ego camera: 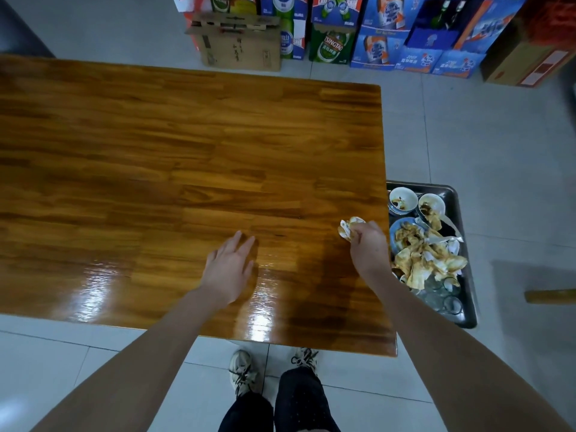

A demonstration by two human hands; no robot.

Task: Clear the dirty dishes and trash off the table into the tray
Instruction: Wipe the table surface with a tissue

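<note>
The right hand (367, 244) is closed around one stained, crumpled napkin (349, 227), held just above the wooden table (187, 157) near its right edge, beside the tray. The left hand (230, 266) lies flat and open on the tabletop with fingers spread, holding nothing, toward the table's near edge and well left of the napkin. The dark tray (464, 275) sits lower than the table, tight against its right edge and partly tucked beneath it. It carries two small soiled bowls (403, 201) at its far end, one blue plate (402, 232) heaped with stained napkins (427, 260) and a white spoon, and several clear glasses (448, 297) at its near end; their exact number cannot be told. The glossy tabletop shows bright glare near the person, with bare wood stretching left and away from the hands. Pale floor tiles (498, 135) surround the table, and stacked beer cartons (358, 29) stand beyond its far edge. Two sneakers (274, 366) show at the near edge.
</note>
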